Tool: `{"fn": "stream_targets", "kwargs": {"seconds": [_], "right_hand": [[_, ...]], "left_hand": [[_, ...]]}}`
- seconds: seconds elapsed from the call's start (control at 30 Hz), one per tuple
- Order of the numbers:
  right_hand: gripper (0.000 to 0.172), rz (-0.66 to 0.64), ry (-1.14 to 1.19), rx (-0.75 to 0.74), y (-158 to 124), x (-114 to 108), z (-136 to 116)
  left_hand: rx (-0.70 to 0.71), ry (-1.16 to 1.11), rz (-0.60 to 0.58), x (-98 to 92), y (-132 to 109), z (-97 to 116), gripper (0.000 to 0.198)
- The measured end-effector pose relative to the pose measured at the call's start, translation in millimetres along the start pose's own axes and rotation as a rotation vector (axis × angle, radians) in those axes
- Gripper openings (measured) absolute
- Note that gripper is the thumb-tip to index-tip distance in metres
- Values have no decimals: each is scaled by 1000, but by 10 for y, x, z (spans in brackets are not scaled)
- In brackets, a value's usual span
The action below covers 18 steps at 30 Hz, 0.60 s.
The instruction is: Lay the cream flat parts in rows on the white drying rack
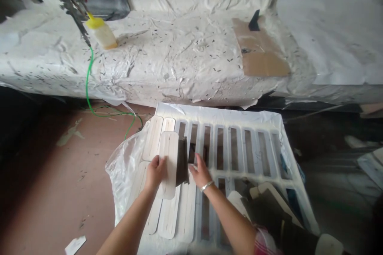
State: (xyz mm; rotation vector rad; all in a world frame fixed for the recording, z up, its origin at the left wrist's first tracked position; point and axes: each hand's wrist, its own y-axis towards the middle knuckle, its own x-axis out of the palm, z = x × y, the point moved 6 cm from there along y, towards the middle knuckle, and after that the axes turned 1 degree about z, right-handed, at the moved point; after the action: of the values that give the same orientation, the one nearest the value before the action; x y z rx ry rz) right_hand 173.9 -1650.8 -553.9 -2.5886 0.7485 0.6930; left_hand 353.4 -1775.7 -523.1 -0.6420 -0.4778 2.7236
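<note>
The pale, round-cornered panel is showing a faint lengthwise line, the left hand gripping it above the rack's left part. Beside a dark sheet there, the right hand is hovering, fingers parted.

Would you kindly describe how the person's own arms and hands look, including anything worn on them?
Both the left hand and right hand are ungloved. A silver-coloured bracelet circles the right wrist, and a red-and-white sleeve shows near that elbow. The left forearm is bare as far as it shows.
</note>
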Motion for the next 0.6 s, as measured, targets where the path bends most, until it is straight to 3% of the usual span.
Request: {"fn": "stream_targets", "kwargs": {"seconds": [0.07,0.17,0.4,0.6], "right_hand": [[54,-124,59,106,78,388,-9],[48,-167,51,168,199,645,-82],[36,-127,8,220,510,563,-144],[33,-74,22,234,739,417,-71]], "left_hand": [[7,31,34,-38,172,62,42],[40,119,-12,28,430,193,38],[-132,98,-123,338,1064,345,24],[-51,184,-61,684,1475,450,17]]}}
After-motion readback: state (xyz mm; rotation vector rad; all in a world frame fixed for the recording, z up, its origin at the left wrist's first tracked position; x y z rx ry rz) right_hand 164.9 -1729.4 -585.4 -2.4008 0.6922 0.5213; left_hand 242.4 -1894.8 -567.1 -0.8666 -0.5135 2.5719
